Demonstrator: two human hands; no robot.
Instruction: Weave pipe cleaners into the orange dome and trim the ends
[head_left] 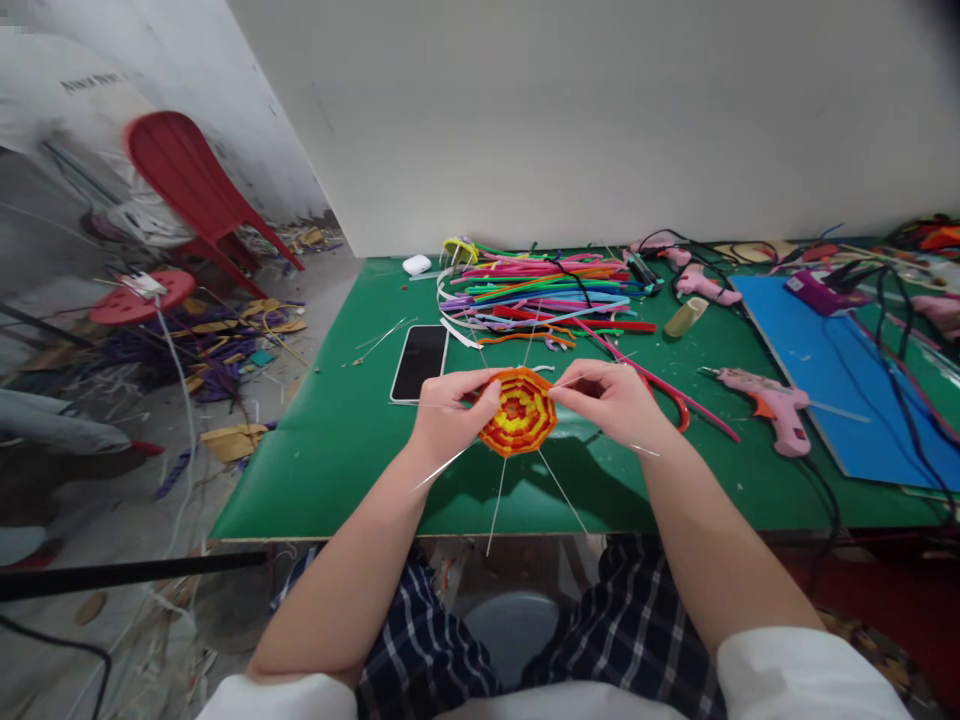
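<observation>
A small woven disc point(518, 411) of orange, yellow and red strands, with thin white spokes sticking out all round, hangs just above the green table point(337, 440). My left hand point(448, 412) is closed on its left edge. My right hand point(611, 398) pinches its right edge, fingers pressed together. An orange-red strand point(673, 398) curves off to the right past my right hand.
A heap of coloured pipe cleaners point(536, 290) lies behind the disc, a black phone point(420, 362) to its left. Pink glue guns point(769, 405) point(701, 285), cables and a blue sheet point(840, 380) fill the right side. Red chair point(191, 190) and floor litter stand at the left.
</observation>
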